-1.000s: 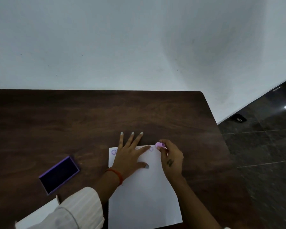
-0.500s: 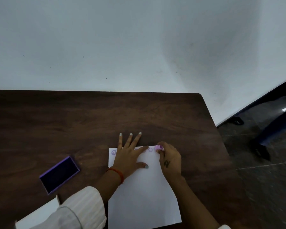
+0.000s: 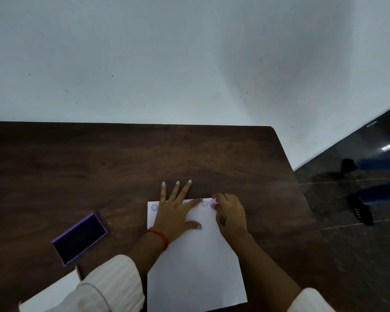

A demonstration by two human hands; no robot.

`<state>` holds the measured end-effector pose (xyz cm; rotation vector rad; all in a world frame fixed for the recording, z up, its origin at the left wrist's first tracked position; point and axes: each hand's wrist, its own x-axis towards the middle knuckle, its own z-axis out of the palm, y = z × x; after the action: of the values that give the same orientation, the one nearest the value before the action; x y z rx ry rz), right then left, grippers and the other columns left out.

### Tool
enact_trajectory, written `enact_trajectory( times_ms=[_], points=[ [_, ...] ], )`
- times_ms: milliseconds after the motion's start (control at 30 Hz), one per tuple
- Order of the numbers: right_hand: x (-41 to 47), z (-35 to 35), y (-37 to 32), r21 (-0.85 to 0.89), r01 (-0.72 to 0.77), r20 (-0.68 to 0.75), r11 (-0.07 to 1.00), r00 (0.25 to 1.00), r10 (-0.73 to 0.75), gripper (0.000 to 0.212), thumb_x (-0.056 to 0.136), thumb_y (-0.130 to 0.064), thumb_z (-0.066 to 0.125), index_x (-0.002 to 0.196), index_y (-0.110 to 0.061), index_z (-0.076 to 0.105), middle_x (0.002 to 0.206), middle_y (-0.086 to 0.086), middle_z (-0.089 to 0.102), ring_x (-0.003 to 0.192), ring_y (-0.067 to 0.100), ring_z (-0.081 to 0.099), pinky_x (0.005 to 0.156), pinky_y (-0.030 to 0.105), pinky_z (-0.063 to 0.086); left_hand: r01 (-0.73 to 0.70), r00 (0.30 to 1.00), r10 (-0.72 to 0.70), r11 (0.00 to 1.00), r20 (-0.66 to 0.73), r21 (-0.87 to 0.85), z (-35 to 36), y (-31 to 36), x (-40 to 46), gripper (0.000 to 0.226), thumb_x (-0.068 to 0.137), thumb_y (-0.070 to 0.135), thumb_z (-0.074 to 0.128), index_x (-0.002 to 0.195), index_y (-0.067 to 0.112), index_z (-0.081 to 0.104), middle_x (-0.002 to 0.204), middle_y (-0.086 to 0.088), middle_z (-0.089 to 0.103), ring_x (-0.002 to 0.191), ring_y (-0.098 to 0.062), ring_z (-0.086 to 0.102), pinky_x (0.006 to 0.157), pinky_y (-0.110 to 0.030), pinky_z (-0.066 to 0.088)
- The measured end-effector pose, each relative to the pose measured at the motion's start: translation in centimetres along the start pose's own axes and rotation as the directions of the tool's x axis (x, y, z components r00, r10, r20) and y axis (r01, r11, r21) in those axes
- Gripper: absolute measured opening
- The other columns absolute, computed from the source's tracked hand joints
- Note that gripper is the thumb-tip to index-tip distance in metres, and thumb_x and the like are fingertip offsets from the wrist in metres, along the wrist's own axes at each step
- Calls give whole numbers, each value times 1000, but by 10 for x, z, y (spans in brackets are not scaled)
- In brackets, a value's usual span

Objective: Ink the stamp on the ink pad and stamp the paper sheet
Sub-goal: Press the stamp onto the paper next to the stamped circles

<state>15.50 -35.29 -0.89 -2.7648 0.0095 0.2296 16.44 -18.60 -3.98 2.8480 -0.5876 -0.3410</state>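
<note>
A white paper sheet [image 3: 196, 266] lies on the dark wooden table [image 3: 122, 165]. My left hand [image 3: 176, 212] rests flat on the sheet's upper part, fingers spread. My right hand [image 3: 231, 212] pinches a small pink stamp [image 3: 214, 202] and holds it down at the sheet's top right corner. A row of faint purple round prints runs along the top edge, one clear print [image 3: 154, 207] at the left corner. The purple ink pad [image 3: 80, 238] lies open to the left of the sheet, away from both hands.
A white box or lid [image 3: 52, 291] sits at the table's near left edge. The table's right edge drops to a dark tiled floor, where another person's legs and dark shoes [image 3: 360, 210] stand. A white wall rises behind the table.
My right hand lowered the stamp from just above the paper's top right corner onto the sheet. A person's legs came into view on the floor at the right. My left hand stayed put.
</note>
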Motion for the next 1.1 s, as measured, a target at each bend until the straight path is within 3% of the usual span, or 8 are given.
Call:
enact_trajectory(
  times_ms=[367, 567, 867, 1100],
  points=[
    [4, -2, -3, -37, 19, 37, 999, 999, -18, 27, 89, -13, 56, 116, -8, 57, 121, 11, 62, 111, 22, 54, 97, 28, 42, -1, 1000, 1, 1000, -4, -4, 1, 0, 1, 77, 71, 73, 47, 138, 45, 20, 158, 1, -6, 145, -28, -6, 104, -51, -26],
    [6, -7, 0, -85, 112, 106, 990, 989, -102, 29, 87, -13, 59, 116, -8, 56, 122, 10, 61, 112, 22, 53, 97, 28, 42, -3, 1000, 3, 1000, -7, -12, 2, 0, 1, 76, 72, 72, 49, 137, 45, 23, 158, 1, -4, 145, -28, -6, 106, -52, -24],
    [6, -5, 4, -68, 167, 73, 984, 984, -162, 28, 86, -11, 59, 114, -8, 58, 120, 12, 62, 111, 22, 54, 97, 28, 42, -3, 1000, 3, 1000, -2, -21, 4, -1, 2, 75, 71, 71, 51, 137, 45, 23, 158, 2, -5, 145, -27, -8, 107, -53, -23],
    [4, -2, -2, -81, 129, 47, 988, 991, -126, 28, 87, -13, 59, 114, -7, 57, 121, 12, 61, 111, 23, 54, 96, 28, 43, -26, 1000, 26, 1000, -18, -2, 5, -1, 3, 75, 72, 70, 51, 137, 44, 25, 158, 1, -3, 145, -28, -7, 104, -50, -27]
  ],
)
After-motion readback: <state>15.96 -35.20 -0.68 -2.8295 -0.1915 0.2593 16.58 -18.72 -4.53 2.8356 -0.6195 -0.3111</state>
